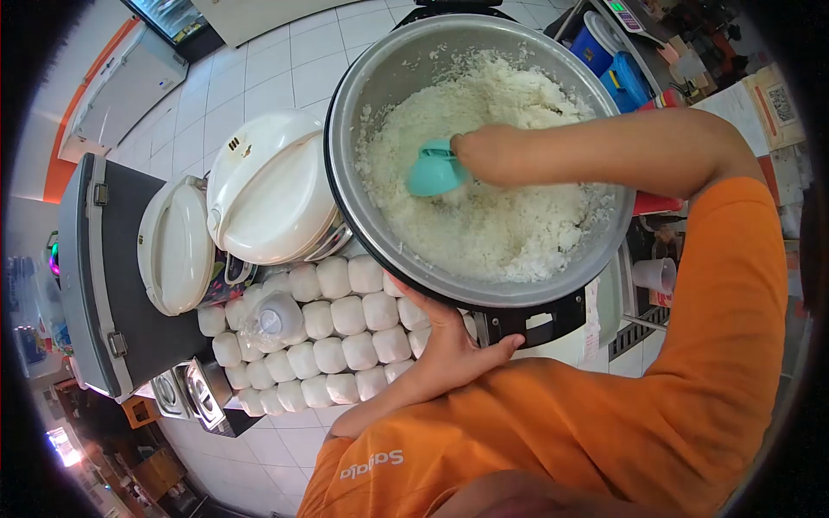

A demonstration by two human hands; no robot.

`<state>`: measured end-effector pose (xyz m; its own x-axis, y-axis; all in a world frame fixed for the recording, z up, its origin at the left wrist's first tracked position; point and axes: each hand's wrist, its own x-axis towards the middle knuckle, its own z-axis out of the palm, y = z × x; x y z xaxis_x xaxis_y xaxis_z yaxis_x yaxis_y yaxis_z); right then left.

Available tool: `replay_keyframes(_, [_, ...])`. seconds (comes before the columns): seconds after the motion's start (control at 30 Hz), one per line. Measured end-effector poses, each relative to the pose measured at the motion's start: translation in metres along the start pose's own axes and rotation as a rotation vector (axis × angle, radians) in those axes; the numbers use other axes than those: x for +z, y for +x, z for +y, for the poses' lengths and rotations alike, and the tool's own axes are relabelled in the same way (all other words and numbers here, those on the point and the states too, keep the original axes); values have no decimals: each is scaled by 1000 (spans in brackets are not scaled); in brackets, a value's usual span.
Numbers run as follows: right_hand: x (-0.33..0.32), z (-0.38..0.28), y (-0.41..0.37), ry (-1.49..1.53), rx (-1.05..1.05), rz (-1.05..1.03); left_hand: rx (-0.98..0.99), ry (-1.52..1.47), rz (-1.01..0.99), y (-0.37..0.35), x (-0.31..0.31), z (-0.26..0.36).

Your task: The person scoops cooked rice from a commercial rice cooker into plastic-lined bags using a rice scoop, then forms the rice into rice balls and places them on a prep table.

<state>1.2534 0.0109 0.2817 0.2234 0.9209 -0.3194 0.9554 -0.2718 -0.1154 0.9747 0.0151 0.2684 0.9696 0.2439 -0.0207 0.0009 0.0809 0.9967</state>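
Note:
A large metal pot of cooked rice (345, 155), with a dark outer rim and a black bracket at its near side, fills the upper middle of the head view. White rice (527, 220) is spread inside it. My right hand (488, 155) reaches in from the right, closed on the handle of a teal plastic scoop (434, 173) whose lower edge touches the rice. My left hand (453, 332) holds the pot's near side, thumb stretched along the bracket; some of its fingertips are hidden against the pot.
Rows of white, rounded wrapped bundles (345, 315) lie left of the pot, with a clear plastic bottle (272, 319) on them. Two white-lidded containers (268, 190) and a grey cool box (129, 276) stand farther left. A plastic cup (654, 274) is at right.

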Motion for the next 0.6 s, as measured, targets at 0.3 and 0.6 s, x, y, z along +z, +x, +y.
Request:
replay_keyframes(0.3, [-14,13,27,-413,62,-555,-6,13,0,-2,0,-2])
replay_keyframes(0.6, [-38,-49,-24,256,104,-673,49,-30,25,2,1,-4])
